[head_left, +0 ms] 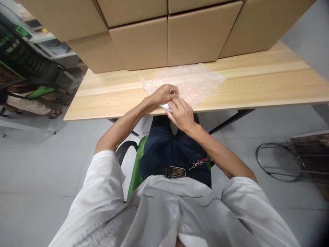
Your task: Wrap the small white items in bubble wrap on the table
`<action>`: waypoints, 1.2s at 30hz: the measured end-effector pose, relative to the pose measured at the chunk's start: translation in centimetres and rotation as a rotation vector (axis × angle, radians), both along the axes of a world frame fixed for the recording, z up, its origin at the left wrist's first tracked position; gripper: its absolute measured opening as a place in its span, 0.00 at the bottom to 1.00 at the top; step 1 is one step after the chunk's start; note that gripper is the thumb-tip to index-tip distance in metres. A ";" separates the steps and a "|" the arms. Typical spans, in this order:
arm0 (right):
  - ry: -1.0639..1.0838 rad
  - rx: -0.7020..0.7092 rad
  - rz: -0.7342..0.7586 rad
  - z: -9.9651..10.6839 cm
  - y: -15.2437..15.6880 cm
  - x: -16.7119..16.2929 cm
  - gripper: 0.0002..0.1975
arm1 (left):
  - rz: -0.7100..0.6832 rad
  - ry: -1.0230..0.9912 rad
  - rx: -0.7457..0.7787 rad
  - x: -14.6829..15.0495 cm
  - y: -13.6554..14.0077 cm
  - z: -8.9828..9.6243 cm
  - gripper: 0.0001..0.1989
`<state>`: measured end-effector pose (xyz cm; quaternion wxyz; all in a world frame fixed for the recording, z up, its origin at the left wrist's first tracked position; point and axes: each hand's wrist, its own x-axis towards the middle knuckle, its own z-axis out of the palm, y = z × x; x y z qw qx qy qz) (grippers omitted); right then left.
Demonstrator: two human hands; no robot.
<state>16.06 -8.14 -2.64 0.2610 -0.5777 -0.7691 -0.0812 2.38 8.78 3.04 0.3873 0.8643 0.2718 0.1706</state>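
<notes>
A sheet of clear, pinkish bubble wrap (190, 80) lies spread on the wooden table, its near corner gathered at the table's front edge. My left hand (166, 94) has its fingers curled and pressed onto that gathered corner. Just in front and to the right, my right hand (182, 113) is closed on the same corner, thumb underneath. Between the hands a small whitish, shiny bundle (166, 106) shows; whether anything is wrapped inside is hidden. The two hands touch or nearly touch each other.
Stacked cardboard boxes (141, 44) stand along the back of the table (257, 82). A green and black chair (28, 65) with a seated person is at the left. On the right floor stands a metal-framed stool (280, 147). I sit on a green chair (136, 171).
</notes>
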 end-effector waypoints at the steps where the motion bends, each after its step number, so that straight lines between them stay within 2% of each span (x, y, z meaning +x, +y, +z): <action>1: -0.011 -0.004 -0.011 0.1 0.1 -0.2 0.17 | 0.017 0.011 0.020 0.1 0.1 0.0 0.04; 6: -0.061 -0.028 -0.043 0.7 0.6 -0.5 0.18 | 0.098 0.047 0.110 0.3 0.4 0.0 0.07; 10: -0.046 -0.032 -0.023 0.6 1.2 0.0 0.18 | 0.095 0.058 0.132 -0.2 0.8 0.0 0.12; 14: 0.006 -0.014 0.003 0.5 1.9 0.6 0.17 | 0.058 0.025 0.199 -2.7 0.4 0.3 0.22; 17: 0.023 -0.046 -0.013 0.8 2.2 0.8 0.17 | 0.017 -0.036 0.348 -5.7 -1.0 0.5 0.31; 20: 0.020 -0.078 -0.029 1.3 2.3 1.1 0.17 | -0.039 -0.035 0.490 -7.9 -2.1 -0.1 0.31; 23: 0.012 -0.120 -0.050 2.0 2.1 1.6 0.19 | -0.118 -0.013 0.548 -8.2 -2.0 -1.3 0.30; 26: 0.027 -0.150 -0.059 2.5 1.9 2.7 0.21 | -0.167 -0.004 0.528 -7.3 -1.4 -1.6 0.29; 29: 0.078 -0.184 -0.029 2.8 2.1 4.1 0.24 | -0.181 0.045 0.475 -6.7 -0.9 -0.7 0.29; 33: 0.222 -0.221 -0.003 2.2 2.9 6.0 0.24 | -0.211 0.076 0.306 -6.2 -0.1 1.0 0.30; 36: 0.311 -0.185 -0.038 1.5 3.0 6.7 0.28 | -0.221 0.080 0.180 -5.2 1.0 1.7 0.30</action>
